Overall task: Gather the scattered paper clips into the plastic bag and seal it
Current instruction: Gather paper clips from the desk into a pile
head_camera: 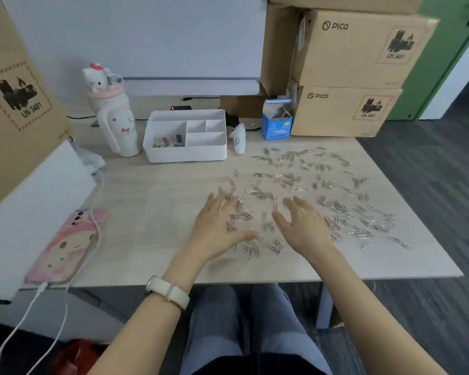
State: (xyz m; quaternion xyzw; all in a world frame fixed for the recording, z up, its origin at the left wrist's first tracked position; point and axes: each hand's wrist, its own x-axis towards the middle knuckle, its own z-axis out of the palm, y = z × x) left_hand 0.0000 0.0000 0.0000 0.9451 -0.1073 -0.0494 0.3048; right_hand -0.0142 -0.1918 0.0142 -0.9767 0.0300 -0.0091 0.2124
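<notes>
Many silver paper clips (306, 182) lie scattered across the right half of the light wooden desk (152, 201). My left hand (217, 226) lies flat with fingers spread at the left edge of the spread, touching some clips. My right hand (303, 226) is also flat and spread, about a hand's width to the right, with a small group of clips (266, 231) between the two hands. Neither hand holds anything. No plastic bag shows in the head view.
A white compartment tray (184, 152) stands at the back, a cartoon-cat bottle (117, 117) to its left, a blue box (276, 123) and stacked cardboard boxes (349, 74) at back right. A pink-cased phone (65, 244) on a cable lies front left. The desk's right edge is near the clips.
</notes>
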